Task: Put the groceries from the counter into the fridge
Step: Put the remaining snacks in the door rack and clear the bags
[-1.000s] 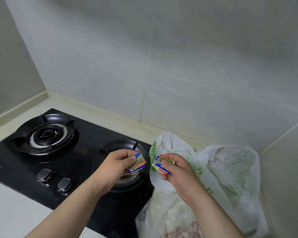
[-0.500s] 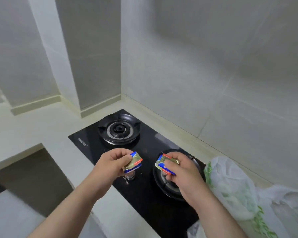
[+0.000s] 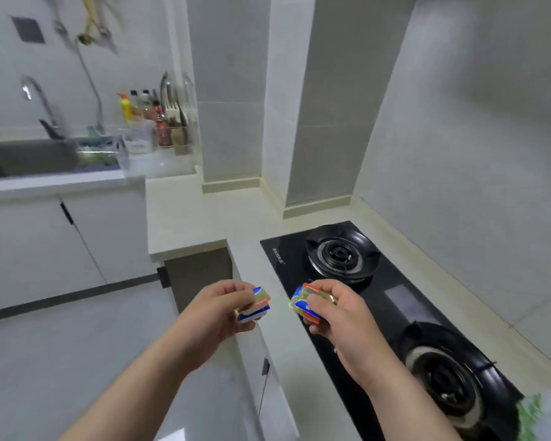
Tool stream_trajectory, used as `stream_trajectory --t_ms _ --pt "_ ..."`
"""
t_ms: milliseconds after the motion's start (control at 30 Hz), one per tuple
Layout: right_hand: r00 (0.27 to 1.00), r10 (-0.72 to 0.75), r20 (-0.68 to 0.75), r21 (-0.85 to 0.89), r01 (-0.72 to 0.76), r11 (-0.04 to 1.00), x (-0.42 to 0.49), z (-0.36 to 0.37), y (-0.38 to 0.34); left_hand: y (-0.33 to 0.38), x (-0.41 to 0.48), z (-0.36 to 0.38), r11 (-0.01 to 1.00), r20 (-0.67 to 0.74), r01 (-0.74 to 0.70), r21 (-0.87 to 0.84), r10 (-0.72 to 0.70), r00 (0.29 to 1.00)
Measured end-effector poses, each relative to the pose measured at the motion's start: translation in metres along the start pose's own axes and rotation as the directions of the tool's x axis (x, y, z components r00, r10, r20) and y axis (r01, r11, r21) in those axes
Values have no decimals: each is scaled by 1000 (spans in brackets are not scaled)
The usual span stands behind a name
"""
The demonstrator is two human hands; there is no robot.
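Left grip (image 3: 217, 313) clamped on first packet stack (image 3: 256, 305), blue, red and gold, held in the air just left of the stove (image 3: 401, 300). Right grip (image 3: 341, 316) clamped on second packet stack (image 3: 303, 302), same colours, held above the stove's left edge, on the near side of its far burner (image 3: 342, 253). Stacks close together, apart, not touching; plastic bag (image 3: 541, 412) on the bench (image 3: 188, 218) at the stove's near right end.

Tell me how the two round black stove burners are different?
The far round black burner has a shiny grey ring; the near round black burner has a paler, duller ring. The far burner sits near the wall corner; the near burner sits beside the green-and-white plastic bag. Both are on the black glass stove.
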State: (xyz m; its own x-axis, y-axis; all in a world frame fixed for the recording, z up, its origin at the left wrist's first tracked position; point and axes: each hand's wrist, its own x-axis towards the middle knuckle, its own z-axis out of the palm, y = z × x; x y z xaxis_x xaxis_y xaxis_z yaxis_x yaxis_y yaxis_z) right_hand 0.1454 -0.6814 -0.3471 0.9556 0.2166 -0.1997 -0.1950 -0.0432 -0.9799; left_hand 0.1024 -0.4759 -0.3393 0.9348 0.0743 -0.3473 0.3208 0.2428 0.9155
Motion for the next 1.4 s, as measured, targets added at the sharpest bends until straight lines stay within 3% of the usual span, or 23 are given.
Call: stream_trajectory --t_ms 267,433,633,900,1400 --pt "967 -41 250 -51 55 997 -34 50 -3 -14 -88 -36 996 -235 -79 -41 68 970" --pt "905 -75 419 -72 115 991 -70 90 -9 -27 -151 -59 990 -386 -133 -40 108 916" --pt "799 -125 588 -78 210 975 -107 147 -20 -30 -224 -93 971 -573 -237 1 195 796" --pt "694 -148 705 -80 286 955 -141 221 -42 -21 -289 -141 917 -703 -392 73 326 632" --pt "464 -150 873 23 268 963 -203 428 -70 9 -403 -290 815 -824 -537 219 449 345"
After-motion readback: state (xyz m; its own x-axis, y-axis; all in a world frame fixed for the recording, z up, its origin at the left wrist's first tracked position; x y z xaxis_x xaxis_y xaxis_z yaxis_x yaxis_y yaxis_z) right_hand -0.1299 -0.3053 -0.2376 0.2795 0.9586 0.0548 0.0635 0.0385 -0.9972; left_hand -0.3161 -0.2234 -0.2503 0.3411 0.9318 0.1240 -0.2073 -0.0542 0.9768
